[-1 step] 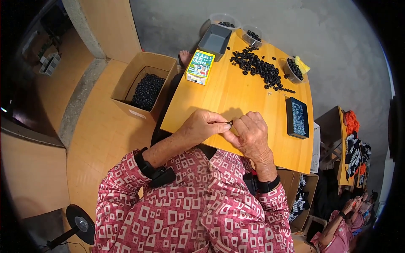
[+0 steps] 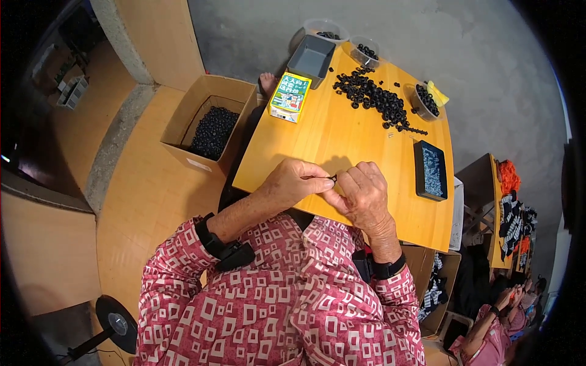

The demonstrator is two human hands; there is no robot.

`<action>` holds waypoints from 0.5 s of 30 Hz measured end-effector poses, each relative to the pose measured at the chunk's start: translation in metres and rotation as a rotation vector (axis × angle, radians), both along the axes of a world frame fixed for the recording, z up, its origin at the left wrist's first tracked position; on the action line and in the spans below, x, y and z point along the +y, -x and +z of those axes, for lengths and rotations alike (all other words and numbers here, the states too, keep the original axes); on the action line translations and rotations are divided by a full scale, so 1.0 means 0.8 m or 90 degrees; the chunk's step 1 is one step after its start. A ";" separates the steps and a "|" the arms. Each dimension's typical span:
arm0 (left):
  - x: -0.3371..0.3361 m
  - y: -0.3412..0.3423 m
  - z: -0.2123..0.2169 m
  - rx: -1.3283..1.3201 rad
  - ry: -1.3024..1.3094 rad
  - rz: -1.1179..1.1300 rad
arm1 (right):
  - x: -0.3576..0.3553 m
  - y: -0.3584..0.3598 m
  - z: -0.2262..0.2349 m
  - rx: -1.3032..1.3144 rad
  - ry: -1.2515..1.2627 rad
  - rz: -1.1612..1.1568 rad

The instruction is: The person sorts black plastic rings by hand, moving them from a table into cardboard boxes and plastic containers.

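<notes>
Close to the table's near edge, my left hand [image 2: 298, 180] pinches a small black ring-like part [image 2: 332, 178] between thumb and fingertips. Against the part's other side, my right hand [image 2: 365, 190] is closed, its fingers curled. They hide most of the part. Farther back on the yellow wooden table [image 2: 317, 137] lies a loose pile of black ring-shaped parts [image 2: 381, 102], with a short row of them strung out at its right end. Right of my hands, a black tray [image 2: 432, 171] holds many small pale bluish pieces.
A grey bin [image 2: 311, 58], clear tubs [image 2: 364, 52] of black parts and a carton [image 2: 290, 97] stand at the back. A bowl [image 2: 425, 102] with a yellow cloth is back right. A cardboard box [image 2: 210, 116] of black parts stands left. Another person [image 2: 488, 329] sits lower right.
</notes>
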State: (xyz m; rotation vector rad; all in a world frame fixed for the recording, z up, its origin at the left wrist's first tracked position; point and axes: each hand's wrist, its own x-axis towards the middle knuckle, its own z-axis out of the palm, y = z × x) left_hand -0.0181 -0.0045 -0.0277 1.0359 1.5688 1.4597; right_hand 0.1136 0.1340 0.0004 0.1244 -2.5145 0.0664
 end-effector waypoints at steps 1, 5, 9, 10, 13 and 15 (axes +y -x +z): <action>0.000 -0.002 0.002 -0.009 0.002 0.000 | 0.000 -0.001 0.000 0.000 0.000 0.000; 0.000 -0.005 0.003 0.000 0.000 -0.002 | 0.000 -0.002 0.001 0.011 -0.003 0.016; 0.001 -0.004 -0.004 -0.018 0.006 -0.004 | -0.002 -0.001 0.004 0.004 0.005 0.017; 0.001 -0.003 -0.004 -0.002 0.005 -0.007 | -0.001 0.000 0.003 0.004 0.006 0.017; 0.001 -0.003 0.001 0.000 0.006 -0.007 | -0.001 0.001 0.000 0.004 0.008 0.012; 0.000 -0.002 0.003 0.003 0.007 -0.013 | -0.001 0.001 0.000 0.014 0.025 0.017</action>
